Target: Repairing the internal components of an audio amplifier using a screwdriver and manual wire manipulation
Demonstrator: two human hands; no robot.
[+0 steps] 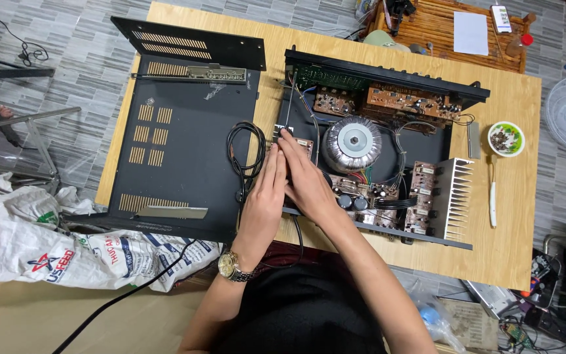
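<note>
An opened black amplifier chassis [388, 229] lies on a wooden table [512, 216], showing a round silver transformer [352, 142], brown circuit boards [402, 101] and a finned heat sink [453, 196]. My left hand [264, 200], with a wristwatch, rests flat against the chassis's left wall beside a coiled black cable [242, 154]. My right hand [304, 178] lies over the left inner part of the chassis, fingertips at a small dark part near the wall. Whether either hand grips anything is hidden.
The removed black cover [185, 144] with vent slots lies to the left on the table. A small bowl of screws [506, 138] and a white-handled tool [492, 196] sit at the right. A bamboo tray [440, 26] is at the back, bags on the floor left, a fan right.
</note>
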